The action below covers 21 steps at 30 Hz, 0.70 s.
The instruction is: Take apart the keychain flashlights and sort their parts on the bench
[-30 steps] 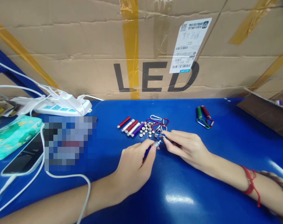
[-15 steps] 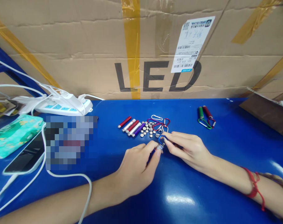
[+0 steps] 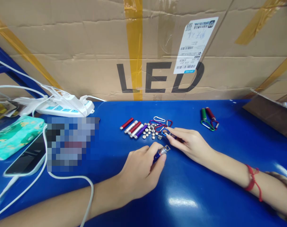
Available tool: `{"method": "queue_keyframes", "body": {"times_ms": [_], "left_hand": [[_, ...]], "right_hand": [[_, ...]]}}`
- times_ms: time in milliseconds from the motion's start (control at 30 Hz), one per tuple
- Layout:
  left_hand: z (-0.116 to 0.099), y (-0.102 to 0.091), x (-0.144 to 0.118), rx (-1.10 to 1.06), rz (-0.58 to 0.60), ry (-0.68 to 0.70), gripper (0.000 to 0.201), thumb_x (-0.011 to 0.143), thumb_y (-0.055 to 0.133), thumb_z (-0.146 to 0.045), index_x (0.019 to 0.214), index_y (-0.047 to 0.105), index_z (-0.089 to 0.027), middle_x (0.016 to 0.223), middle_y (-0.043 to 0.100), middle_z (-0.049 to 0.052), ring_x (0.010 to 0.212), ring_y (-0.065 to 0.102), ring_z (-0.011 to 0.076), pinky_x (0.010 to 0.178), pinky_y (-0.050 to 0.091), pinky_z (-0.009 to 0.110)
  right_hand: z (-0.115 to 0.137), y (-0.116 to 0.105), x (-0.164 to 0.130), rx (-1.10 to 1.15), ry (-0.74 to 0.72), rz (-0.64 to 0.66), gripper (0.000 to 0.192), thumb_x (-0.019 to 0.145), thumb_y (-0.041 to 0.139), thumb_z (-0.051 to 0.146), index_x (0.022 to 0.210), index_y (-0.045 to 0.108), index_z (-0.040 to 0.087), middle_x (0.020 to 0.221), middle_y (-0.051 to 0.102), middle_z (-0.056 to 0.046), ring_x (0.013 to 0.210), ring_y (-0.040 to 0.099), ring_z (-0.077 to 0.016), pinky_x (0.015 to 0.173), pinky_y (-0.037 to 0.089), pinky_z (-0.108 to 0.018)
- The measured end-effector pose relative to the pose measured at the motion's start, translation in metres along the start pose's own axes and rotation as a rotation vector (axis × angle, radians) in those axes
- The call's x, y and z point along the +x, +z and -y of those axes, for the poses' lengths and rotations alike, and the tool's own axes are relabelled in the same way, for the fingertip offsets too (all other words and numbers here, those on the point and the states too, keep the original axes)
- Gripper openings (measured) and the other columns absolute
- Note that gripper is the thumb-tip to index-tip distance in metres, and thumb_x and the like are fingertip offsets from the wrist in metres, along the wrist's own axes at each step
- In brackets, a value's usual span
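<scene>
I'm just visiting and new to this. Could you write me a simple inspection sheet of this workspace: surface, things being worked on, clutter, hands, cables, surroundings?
Surface: glossy blue table, with a bright reflection.
Things in work: blue tube with a metal end, blue clip; beyond them, loose tubes and small metal discs.
Clutter: phone and green packet at the left; a blurred-out patch hides what lies beside them.
Hands: left hand grips the blue tube; right hand pinches the blue clip.
Cables: white cables, some around a power strip.
Surroundings: cardboard marked LED stands behind.
</scene>
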<state>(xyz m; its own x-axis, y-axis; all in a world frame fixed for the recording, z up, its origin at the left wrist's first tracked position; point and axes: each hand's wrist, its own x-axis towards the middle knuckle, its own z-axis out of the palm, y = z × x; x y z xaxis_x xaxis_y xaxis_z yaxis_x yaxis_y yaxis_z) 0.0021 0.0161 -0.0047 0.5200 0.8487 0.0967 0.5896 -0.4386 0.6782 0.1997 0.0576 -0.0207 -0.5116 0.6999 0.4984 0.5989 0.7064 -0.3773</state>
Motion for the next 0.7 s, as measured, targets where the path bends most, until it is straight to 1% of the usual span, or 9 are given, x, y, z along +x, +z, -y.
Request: {"method": "queue_keyframes", "body": {"times_ms": [100,267,333,433,533,633,700], "left_hand": [[0.0008,0.0002,0.0003,0.013,0.009,-0.005,0.017,0.094,0.032,-0.030,0.090,0.046,-0.021,0.067,0.052,-0.003,0.062,0.049,0.0147,0.059,0.032,0.025],[0.0010,0.0004,0.0001,0.015,0.002,-0.003,0.017,0.094,0.032,-0.030,0.090,0.045,-0.021,0.068,0.051,-0.002,0.064,0.050,0.0155,0.060,0.033,0.025],[0.0003,0.0000,-0.0002,0.009,0.001,-0.006,0.016,0.094,0.033,-0.030,0.090,0.045,-0.021,0.068,0.051,-0.002,0.064,0.050,0.0155,0.060,0.033,0.026],[-0.0012,-0.0010,-0.0009,-0.008,-0.006,-0.013,0.014,0.093,0.034,-0.029,0.091,0.045,-0.021,0.066,0.050,-0.003,0.061,0.049,0.0148,0.059,0.031,0.025],[-0.0022,-0.0019,-0.0014,-0.048,-0.040,-0.032,0.014,0.093,0.035,-0.029,0.094,0.047,-0.022,0.069,0.051,-0.003,0.060,0.047,0.0141,0.057,0.030,0.024],[-0.0019,-0.0028,-0.0017,-0.101,-0.083,-0.044,0.014,0.093,0.037,-0.029,0.095,0.048,-0.022,0.078,0.054,-0.002,0.066,0.049,0.0139,0.060,0.033,0.024],[-0.0013,-0.0031,-0.0021,-0.123,-0.107,-0.043,0.013,0.093,0.037,-0.029,0.096,0.049,-0.022,0.082,0.055,-0.002,0.070,0.049,0.0140,0.062,0.034,0.025]], "right_hand": [[-0.0027,0.0000,-0.0003,-0.077,0.066,0.033,0.026,0.093,0.044,0.027,0.096,0.063,0.010,0.075,0.063,-0.006,0.060,0.058,-0.0127,0.057,0.045,-0.023],[-0.0039,0.0007,-0.0030,-0.240,0.129,0.038,0.033,0.094,0.041,0.029,0.114,0.059,0.010,0.085,0.066,-0.008,0.073,0.064,-0.0181,0.064,0.049,-0.027],[-0.0053,0.0011,-0.0035,-0.309,0.155,0.033,0.034,0.093,0.040,0.028,0.118,0.058,0.012,0.089,0.067,-0.008,0.076,0.065,-0.0195,0.062,0.050,-0.028],[-0.0065,0.0019,-0.0035,-0.364,0.179,0.017,0.035,0.093,0.039,0.027,0.118,0.059,0.014,0.088,0.068,-0.008,0.076,0.065,-0.0200,0.059,0.050,-0.028],[-0.0056,0.0024,-0.0029,-0.342,0.208,-0.007,0.036,0.093,0.038,0.027,0.118,0.060,0.015,0.089,0.068,-0.007,0.075,0.066,-0.0196,0.059,0.051,-0.028],[-0.0049,0.0026,-0.0021,-0.257,0.272,-0.016,0.037,0.092,0.037,0.028,0.121,0.057,0.016,0.091,0.068,-0.005,0.077,0.066,-0.0191,0.062,0.051,-0.028],[-0.0050,0.0023,-0.0016,-0.187,0.341,-0.012,0.039,0.092,0.036,0.029,0.123,0.056,0.017,0.085,0.068,-0.004,0.074,0.065,-0.0182,0.062,0.050,-0.028]]}}
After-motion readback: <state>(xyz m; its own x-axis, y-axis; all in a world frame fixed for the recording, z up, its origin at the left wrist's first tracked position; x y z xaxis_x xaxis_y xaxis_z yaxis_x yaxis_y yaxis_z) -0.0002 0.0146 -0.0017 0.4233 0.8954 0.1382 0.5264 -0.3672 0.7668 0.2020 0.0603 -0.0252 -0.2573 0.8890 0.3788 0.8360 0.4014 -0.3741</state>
